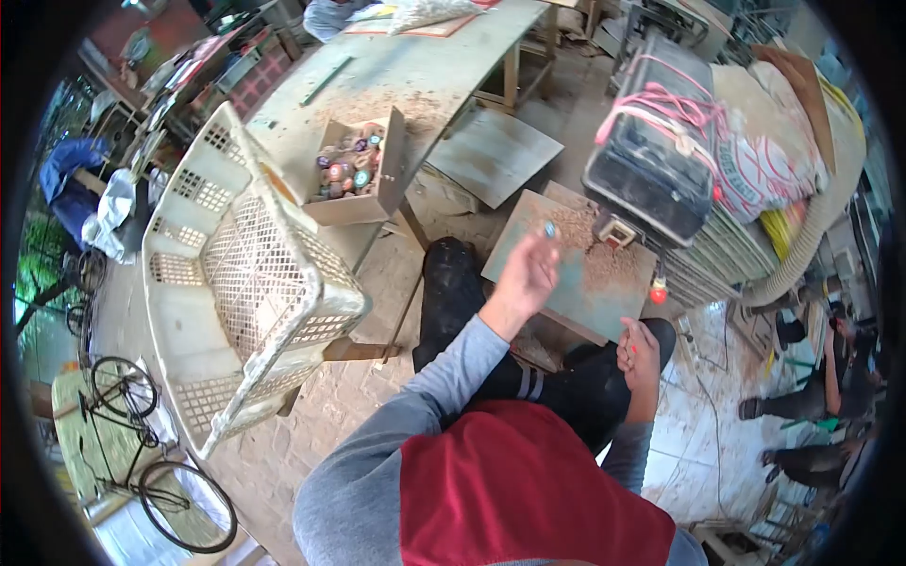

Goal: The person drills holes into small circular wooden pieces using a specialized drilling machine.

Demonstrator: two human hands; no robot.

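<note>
My left hand [530,272] is raised over the near side of a board [590,297], its fingers pinching a small round piece with a blue face [550,229]. Lower and to the right, near my knee, my right hand [639,354] is closed; a small reddish spot shows at its fingers, but what it holds I cannot make out. Wood shavings [576,226] lie on the board around a small block-like fixture [618,233]. Beyond it stands a dark machine housing [651,141] with a pink cord [661,106] on top.
An open box [363,209] of several round pieces with coloured faces sits on the long table [415,71]. A white plastic crate [255,274] stands at my left. An orange-red bulb-like part [658,290] is beside the board. A ribbed hose [830,231], bicycle [132,424] and people [816,396] are farther out.
</note>
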